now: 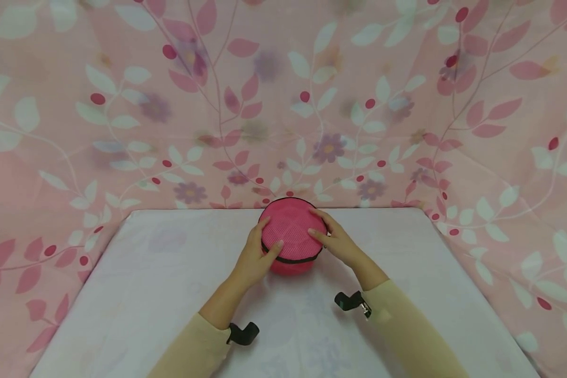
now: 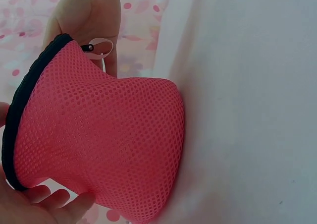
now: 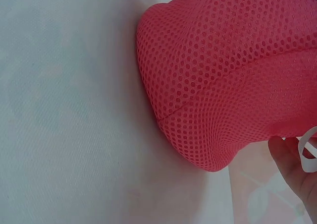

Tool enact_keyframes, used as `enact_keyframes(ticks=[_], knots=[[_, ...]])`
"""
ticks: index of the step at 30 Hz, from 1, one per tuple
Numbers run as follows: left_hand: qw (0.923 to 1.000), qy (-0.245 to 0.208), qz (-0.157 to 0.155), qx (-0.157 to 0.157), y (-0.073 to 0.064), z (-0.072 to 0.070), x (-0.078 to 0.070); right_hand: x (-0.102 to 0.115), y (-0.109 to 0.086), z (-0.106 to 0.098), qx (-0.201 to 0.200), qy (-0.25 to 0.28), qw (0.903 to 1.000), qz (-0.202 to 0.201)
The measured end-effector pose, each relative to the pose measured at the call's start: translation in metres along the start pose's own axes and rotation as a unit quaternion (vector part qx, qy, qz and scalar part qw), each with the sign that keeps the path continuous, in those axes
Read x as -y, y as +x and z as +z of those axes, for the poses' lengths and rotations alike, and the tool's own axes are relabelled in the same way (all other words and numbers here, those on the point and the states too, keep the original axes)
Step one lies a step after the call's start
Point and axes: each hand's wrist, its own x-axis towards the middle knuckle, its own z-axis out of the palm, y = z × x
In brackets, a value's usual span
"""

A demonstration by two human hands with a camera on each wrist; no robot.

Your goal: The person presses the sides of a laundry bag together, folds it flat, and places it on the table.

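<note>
A round pink mesh laundry bag (image 1: 290,231) with black trim around its top sits at the far middle of the table, its lower end right at the cloth. My left hand (image 1: 257,257) grips its left side, thumb over the top near the rim. On the opposite side my right hand (image 1: 340,242) holds the rim, thumb on the mesh top. In the left wrist view the bag's side wall (image 2: 109,130) bends inward, and a zipper pull with a white loop (image 2: 102,48) hangs near my right hand. The right wrist view shows a seam down the mesh (image 3: 218,80).
A pale cloth covers the table (image 1: 170,294). Behind and beside it hangs a pink curtain (image 1: 283,105) with leaves and flowers, close to the bag at the table's back edge. Black wrist cameras (image 1: 244,334) project inward from both sleeves.
</note>
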Motion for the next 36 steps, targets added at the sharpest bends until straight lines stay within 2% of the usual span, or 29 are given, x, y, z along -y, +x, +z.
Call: enact_keyframes(ticks=[7,10,21,30,32,36], knots=[[0.999,-0.043,0.006,-0.006,0.0,0.002,0.001,-0.032,0.011,0.002,-0.003,0.036,0.9993,0.012],[0.9983,-0.057,0.008,-0.007,0.0,0.002,0.001,-0.038,0.012,0.002,-0.004,0.053,0.9986,0.01],[0.996,-0.084,0.027,-0.01,0.004,0.001,0.003,-0.036,0.01,0.004,0.001,0.071,0.9972,-0.022],[0.9959,-0.089,0.012,0.002,0.006,0.0,0.002,-0.033,0.007,0.003,0.01,0.08,0.9967,-0.003],[0.9954,-0.095,0.004,0.008,0.003,-0.004,-0.01,-0.032,0.006,0.003,0.013,0.092,0.9956,0.0],[0.9944,-0.105,0.009,0.014,-0.003,-0.014,-0.034,-0.031,0.006,0.002,0.02,0.133,0.9909,-0.005]])
